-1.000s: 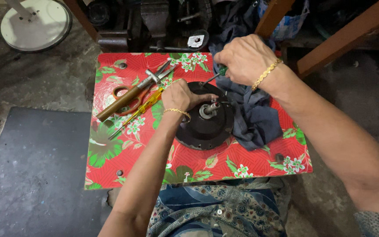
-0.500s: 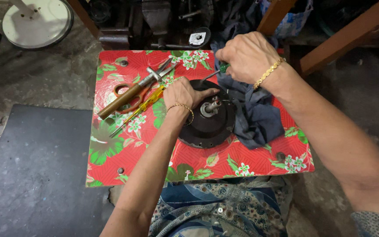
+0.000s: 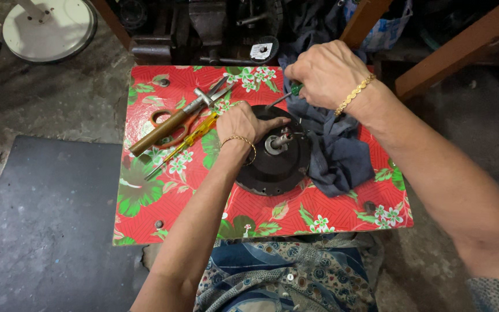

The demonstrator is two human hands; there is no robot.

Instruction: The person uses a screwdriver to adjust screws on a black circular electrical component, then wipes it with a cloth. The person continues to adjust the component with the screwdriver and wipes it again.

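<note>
Head view: hands [image 3: 249, 122] steady motor [image 3: 274, 151], apparently gripping screwdriver [image 3: 284, 96].

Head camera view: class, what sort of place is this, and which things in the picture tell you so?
Probably a small repair workshop. A bench vise stands behind the low table, a hammer and yellow screwdriver lie on it, and the left hand steadies a round black motor housing.

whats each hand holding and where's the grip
Right hand grips a screwdriver by its green handle. Left hand rests on the black motor housing's top edge.
</note>
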